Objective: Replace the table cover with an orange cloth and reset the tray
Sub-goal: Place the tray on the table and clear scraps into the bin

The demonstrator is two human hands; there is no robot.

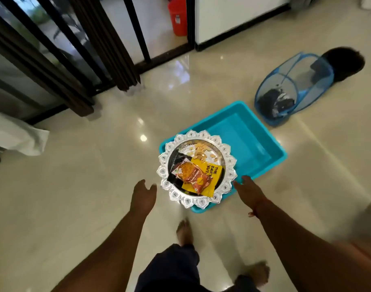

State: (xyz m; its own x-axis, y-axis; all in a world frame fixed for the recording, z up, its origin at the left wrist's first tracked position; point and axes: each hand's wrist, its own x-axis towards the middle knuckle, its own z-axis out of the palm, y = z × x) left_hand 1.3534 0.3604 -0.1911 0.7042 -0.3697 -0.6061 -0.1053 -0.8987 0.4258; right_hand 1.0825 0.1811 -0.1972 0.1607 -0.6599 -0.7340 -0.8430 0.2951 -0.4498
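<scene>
Head view: scalloped silver tray (197,202) rests on turquoise tub (271,144) — glossy floor.

Glossy cream tile floor (79,186) (ceiling lights mirrored) meets dark-framed glass doors (60,49) and a white wall (233,15).

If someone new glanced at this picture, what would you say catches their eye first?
Most likely the ornate silver tray at the centre, resting on the near end of a bright turquoise tub on the glossy floor and holding snack packets and loose nuts. Both hands reach down towards it, the left hand just short of its rim and the right hand at its right edge. A blue mesh basket lies tipped over behind, to the right.
</scene>
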